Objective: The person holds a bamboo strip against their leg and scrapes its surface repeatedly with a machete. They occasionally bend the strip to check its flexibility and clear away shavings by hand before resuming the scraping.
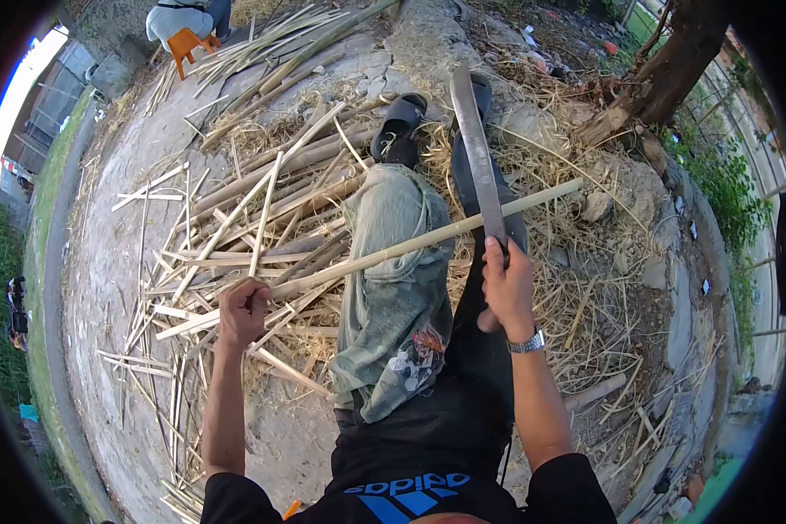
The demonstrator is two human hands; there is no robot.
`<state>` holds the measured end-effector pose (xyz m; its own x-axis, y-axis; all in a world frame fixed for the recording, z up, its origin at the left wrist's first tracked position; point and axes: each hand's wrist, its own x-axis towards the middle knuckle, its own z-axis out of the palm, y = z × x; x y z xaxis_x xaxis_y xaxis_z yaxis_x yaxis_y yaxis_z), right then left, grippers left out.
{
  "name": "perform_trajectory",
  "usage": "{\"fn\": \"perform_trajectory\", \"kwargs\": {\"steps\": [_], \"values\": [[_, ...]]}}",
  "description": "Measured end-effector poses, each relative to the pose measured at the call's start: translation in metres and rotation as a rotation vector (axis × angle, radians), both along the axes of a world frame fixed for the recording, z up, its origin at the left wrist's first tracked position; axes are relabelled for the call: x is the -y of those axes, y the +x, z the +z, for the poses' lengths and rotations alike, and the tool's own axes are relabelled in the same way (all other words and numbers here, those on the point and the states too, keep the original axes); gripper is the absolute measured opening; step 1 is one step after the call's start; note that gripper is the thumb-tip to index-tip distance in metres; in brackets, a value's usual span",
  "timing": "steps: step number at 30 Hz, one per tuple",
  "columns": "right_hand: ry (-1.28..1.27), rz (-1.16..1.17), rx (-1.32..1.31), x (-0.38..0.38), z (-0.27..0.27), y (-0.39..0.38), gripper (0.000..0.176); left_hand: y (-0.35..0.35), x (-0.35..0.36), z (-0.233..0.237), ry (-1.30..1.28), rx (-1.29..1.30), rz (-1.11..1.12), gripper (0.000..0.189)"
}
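Note:
A long pale bamboo strip (410,245) lies slantwise across my legs, over a green-grey cloth (391,306) draped on one leg. My left hand (244,312) is closed round the strip near its lower left end. In my right hand (505,284), with a metal watch at the wrist, is the handle of a long machete (475,144). Its blade points away from me and crosses the strip near the strip's upper right part; whether blade and strip touch, I cannot tell.
Split bamboo pieces (301,205) lie heaped left of my legs. Straw shavings (576,306) cover the ground at the right. A tree trunk (686,65) stands at the upper right. Another person (179,19) sits on an orange chair (183,45) at the upper left.

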<state>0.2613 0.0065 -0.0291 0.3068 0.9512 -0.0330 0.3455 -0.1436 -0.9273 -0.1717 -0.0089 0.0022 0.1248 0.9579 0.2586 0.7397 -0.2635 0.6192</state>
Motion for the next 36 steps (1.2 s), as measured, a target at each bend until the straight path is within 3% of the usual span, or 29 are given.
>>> {"fn": "perform_trajectory", "kwargs": {"steps": [3, 6, 8, 10, 12, 14, 16, 17, 19, 22, 23, 24, 26, 28, 32, 34, 36], "values": [[0.258, 0.139, 0.084, 0.02, 0.004, -0.056, 0.034, 0.037, -0.006, -0.005, 0.033, 0.049, -0.048, 0.014], [0.11, 0.331, 0.081, 0.03, 0.017, -0.071, 0.033, 0.056, -0.008, -0.018, -0.059, 0.115, -0.036, 0.013], [0.187, 0.2, 0.019, 0.022, 0.017, -0.058, 0.032, 0.036, 0.002, -0.017, -0.068, 0.036, -0.082, 0.011], [0.215, 0.081, 0.134, 0.011, 0.027, -0.025, 0.035, 0.015, 0.016, -0.002, -0.404, 0.1, 0.015, 0.017], [0.066, -0.022, 0.117, 0.0, 0.006, 0.018, 0.038, -0.004, 0.035, -0.003, -0.459, 0.099, -0.047, 0.02], [0.104, -0.036, 0.166, -0.006, 0.014, 0.042, 0.039, -0.007, 0.05, 0.013, -0.448, -0.029, -0.079, 0.016], [-0.024, -0.092, 0.122, -0.011, 0.026, 0.055, 0.041, -0.008, 0.051, 0.008, -0.358, -0.02, -0.065, 0.014], [0.014, -0.1, 0.09, -0.016, 0.02, 0.06, 0.041, -0.007, 0.049, 0.008, -0.299, -0.002, 0.045, 0.013], [-0.032, -0.092, 0.016, -0.02, 0.026, 0.052, 0.041, -0.002, 0.046, 0.0, -0.199, 0.101, 0.193, 0.01], [-0.112, -0.081, -0.11, -0.019, 0.021, 0.01, 0.04, 0.029, 0.025, 0.001, -0.16, 0.086, 0.11, 0.014], [-0.08, 0.02, -0.022, -0.013, 0.007, -0.006, 0.039, 0.043, 0.017, -0.001, -0.046, 0.054, 0.078, 0.015], [0.117, 0.102, 0.132, -0.005, -0.005, -0.025, 0.035, 0.052, 0.01, -0.003, 0.069, 0.024, 0.043, 0.016], [0.154, 0.183, 0.144, 0.01, 0.004, -0.043, 0.03, 0.052, 0.002, -0.002, -0.012, 0.008, 0.084, 0.018], [0.149, 0.174, 0.14, 0.004, 0.026, -0.035, 0.032, 0.054, -0.005, 0.0, -0.003, 0.015, 0.092, 0.008], [0.067, 0.039, 0.025, -0.02, 0.014, -0.034, 0.034, 0.076, -0.01, 0.004, -0.053, 0.021, 0.066, 0.008], [0.257, 0.195, 0.159, -0.008, 0.014, -0.059, 0.034, 0.085, -0.017, 0.004, 0.035, 0.029, 0.047, 0.007], [0.125, 0.259, 0.129, -0.004, 0.028, -0.057, 0.034, 0.083, -0.023, 0.01, 0.003, -0.029, 0.04, 0.006]]}}
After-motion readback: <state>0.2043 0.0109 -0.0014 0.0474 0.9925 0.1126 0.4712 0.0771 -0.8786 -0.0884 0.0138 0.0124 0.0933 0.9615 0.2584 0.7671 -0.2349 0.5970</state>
